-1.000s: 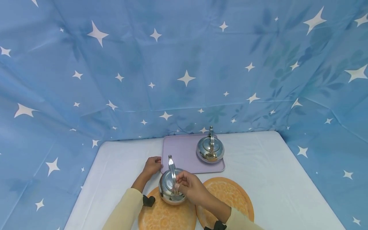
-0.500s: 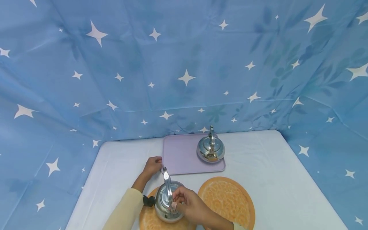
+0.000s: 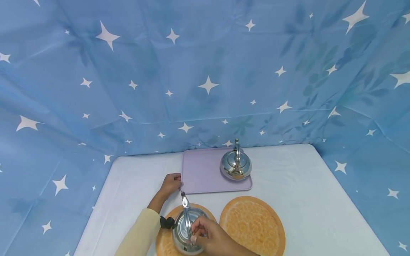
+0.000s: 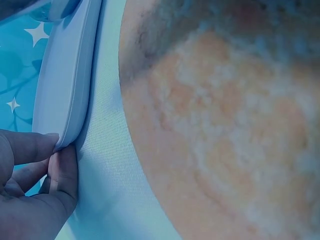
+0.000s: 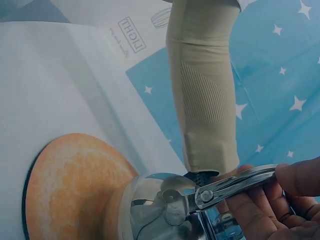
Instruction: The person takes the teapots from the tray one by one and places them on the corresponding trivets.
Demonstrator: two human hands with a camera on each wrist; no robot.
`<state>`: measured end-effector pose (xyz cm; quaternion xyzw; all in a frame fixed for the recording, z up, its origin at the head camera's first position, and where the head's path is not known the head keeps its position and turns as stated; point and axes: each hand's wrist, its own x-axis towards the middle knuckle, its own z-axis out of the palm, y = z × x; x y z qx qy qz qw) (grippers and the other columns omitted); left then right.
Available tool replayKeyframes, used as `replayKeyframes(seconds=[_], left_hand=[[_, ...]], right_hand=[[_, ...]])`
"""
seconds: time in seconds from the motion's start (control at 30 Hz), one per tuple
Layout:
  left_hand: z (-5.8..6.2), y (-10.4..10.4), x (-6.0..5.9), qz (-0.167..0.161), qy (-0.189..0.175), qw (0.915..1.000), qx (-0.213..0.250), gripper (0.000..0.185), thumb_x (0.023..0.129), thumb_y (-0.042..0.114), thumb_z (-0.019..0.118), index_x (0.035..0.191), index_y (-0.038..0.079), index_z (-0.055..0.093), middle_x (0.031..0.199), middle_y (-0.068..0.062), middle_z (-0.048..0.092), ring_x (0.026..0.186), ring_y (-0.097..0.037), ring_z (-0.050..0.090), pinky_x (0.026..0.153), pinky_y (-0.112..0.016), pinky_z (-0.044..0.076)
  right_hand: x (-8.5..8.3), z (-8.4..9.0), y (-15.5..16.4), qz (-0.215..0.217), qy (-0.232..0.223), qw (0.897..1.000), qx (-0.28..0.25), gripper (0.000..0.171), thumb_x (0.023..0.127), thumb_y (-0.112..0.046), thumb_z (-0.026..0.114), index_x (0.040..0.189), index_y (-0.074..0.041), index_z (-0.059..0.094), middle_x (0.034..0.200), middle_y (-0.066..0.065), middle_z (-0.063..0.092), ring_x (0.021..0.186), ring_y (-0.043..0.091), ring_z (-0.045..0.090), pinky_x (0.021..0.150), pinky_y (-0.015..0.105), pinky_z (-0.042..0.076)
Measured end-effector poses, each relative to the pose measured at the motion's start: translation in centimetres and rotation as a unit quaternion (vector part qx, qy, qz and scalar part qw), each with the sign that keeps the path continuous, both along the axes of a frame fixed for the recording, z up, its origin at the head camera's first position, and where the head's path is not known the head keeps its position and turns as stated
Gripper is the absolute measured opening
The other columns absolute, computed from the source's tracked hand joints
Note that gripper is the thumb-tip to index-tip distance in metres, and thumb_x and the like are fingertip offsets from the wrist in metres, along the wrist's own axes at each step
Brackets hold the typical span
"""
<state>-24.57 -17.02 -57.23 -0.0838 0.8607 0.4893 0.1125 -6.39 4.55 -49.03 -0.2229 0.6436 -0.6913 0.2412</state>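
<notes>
The right hand (image 3: 209, 234) has its fingers curled about the handle (image 5: 237, 186) of one kettle (image 3: 179, 234), leaving no slack, and that kettle sits over the left mat (image 3: 164, 243) at the table's near edge; whether its base touches the mat, the pictures do not settle. The left hand (image 3: 171, 182) is narrowed to a pinch, thumb and finger on the tray (image 3: 200, 170) at its left edge, close to the near-left corner. To handle the kettle well, I would hold it by the middle of the handle, level, with its base over the middle of the mat, and move it slowly, since a smooth metal body will probably slide or swing if tipped. The left wrist looks to be just beside the kettle (a snag waiting to happen, in my judgement), so a little more room there would help. The left pinch should stay light and flat: raising that corner could set the other kettle (image 3: 232, 170), which stands upright by the tray's right edge, sliding. Counted up, there are two kettles, one over a mat and one on the tray; two round mats, the right mat (image 3: 253, 227) with no kettle on it; one tray, near the far edge; and one table (image 3: 307, 199) beneath them.
</notes>
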Motion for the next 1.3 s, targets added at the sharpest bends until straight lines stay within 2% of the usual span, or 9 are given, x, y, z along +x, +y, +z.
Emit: replayKeyframes(seconds=[0.2, 0.33, 0.47, 0.53, 0.67, 0.9, 1.03, 1.13, 1.3], left_hand=[[-0.1, -0.1, 0.0, 0.001, 0.002, 1.0, 0.003, 0.045, 0.083, -0.003, 0.061, 0.127, -0.012, 0.055, 0.101, -0.013, 0.063, 0.093, -0.023, 0.06, 0.077, -0.03, 0.054], [0.0, -0.1, 0.0, 0.002, 0.002, 1.0, -0.002, 0.045, 0.082, -0.004, 0.061, 0.126, -0.012, 0.056, 0.101, -0.013, 0.064, 0.093, -0.023, 0.06, 0.079, -0.031, 0.054], [0.1, -0.2, 0.0, 0.005, -0.003, 1.0, -0.006, 0.045, 0.083, -0.003, 0.061, 0.127, -0.011, 0.056, 0.102, -0.012, 0.063, 0.094, -0.023, 0.06, 0.08, -0.032, 0.054], [0.1, -0.1, 0.0, 0.005, -0.004, 1.0, -0.005, 0.045, 0.083, -0.002, 0.061, 0.127, -0.01, 0.056, 0.102, -0.012, 0.063, 0.095, -0.023, 0.06, 0.081, -0.032, 0.054], [0.1, -0.1, 0.0, 0.001, -0.003, 1.0, -0.002, 0.046, 0.083, -0.002, 0.061, 0.127, -0.011, 0.055, 0.103, -0.012, 0.063, 0.095, -0.023, 0.06, 0.08, -0.032, 0.054], [-0.1, -0.2, -0.2, 0.006, -0.009, 0.9999, 0.008, 0.045, 0.083, -0.002, 0.062, 0.127, -0.011, 0.056, 0.102, -0.012, 0.063, 0.096, -0.023, 0.06, 0.082, -0.032, 0.054], [-0.2, -0.2, -0.4, 0.01, -0.011, 0.9998, 0.014, 0.044, 0.083, -0.001, 0.062, 0.126, -0.011, 0.056, 0.102, -0.012, 0.063, 0.096, -0.023, 0.06, 0.082, -0.031, 0.054], [-0.2, -0.1, -0.4, 0.009, -0.011, 0.9998, 0.014, 0.044, 0.083, -0.001, 0.062, 0.126, -0.01, 0.056, 0.103, -0.012, 0.063, 0.097, -0.023, 0.06, 0.083, -0.032, 0.053], [-0.1, 0.0, -0.2, 0.014, -0.013, 0.9997, 0.012, 0.044, 0.082, -0.002, 0.061, 0.126, -0.01, 0.057, 0.101, -0.012, 0.062, 0.095, -0.024, 0.059, 0.081, -0.032, 0.053]], right_hand=[[0.1, -0.1, 0.2, 0.018, -0.009, 1.0, -0.009, 0.011, 0.093, -0.001, 0.058, 0.103, 0.002, 0.055, 0.086, 0.001, 0.063, 0.08, 0.008, 0.062, 0.069, 0.02, 0.052], [-0.3, -0.1, 0.7, 0.032, -0.006, 0.999, 0.0, 0.015, 0.095, -0.005, 0.057, 0.108, 0.002, 0.058, 0.095, 0.002, 0.064, 0.087, 0.009, 0.062, 0.075, 0.022, 0.053], [-1.5, -0.1, 1.8, 0.032, -0.021, 0.999, -0.016, 0.027, 0.099, -0.009, 0.051, 0.118, 0.01, 0.056, 0.106, 0.014, 0.064, 0.098, 0.02, 0.064, 0.086, 0.032, 0.054], [-2.4, -0.1, 2.5, 0.013, -0.022, 0.999, -0.023, 0.032, 0.101, -0.01, 0.048, 0.122, 0.013, 0.052, 0.107, 0.021, 0.064, 0.102, 0.028, 0.064, 0.088, 0.035, 0.053], [-4.4, 0.5, 4.4, -0.053, 0.033, 0.998, 0.006, 0.032, 0.101, -0.01, 0.047, 0.124, 0.013, 0.05, 0.109, 0.024, 0.062, 0.103, 0.034, 0.063, 0.089, 0.034, 0.053], [-6.6, 2.5, 7.3, -0.143, 0.091, 0.985, 0.027, 0.031, 0.102, -0.012, 0.049, 0.124, 0.01, 0.052, 0.111, 0.028, 0.06, 0.103, 0.028, 0.062, 0.089, 0.034, 0.053], [-7.2, 3.2, 8.4, -0.183, 0.112, 0.976, 0.044, 0.028, 0.1, -0.008, 0.051, 0.124, 0.007, 0.053, 0.109, 0.021, 0.063, 0.102, 0.023, 0.062, 0.088, 0.032, 0.053], [-7.6, 3.6, 9.2, -0.205, 0.129, 0.969, 0.044, 0.028, 0.099, -0.004, 0.052, 0.125, 0.007, 0.052, 0.109, 0.019, 0.064, 0.103, 0.019, 0.063, 0.088, 0.031, 0.053], [-8.4, 4.2, 10.5, -0.236, 0.143, 0.96, 0.042, 0.034, 0.1, -0.008, 0.053, 0.128, 0.01, 0.049, 0.113, 0.024, 0.061, 0.107, 0.017, 0.061, 0.09, 0.026, 0.051]])
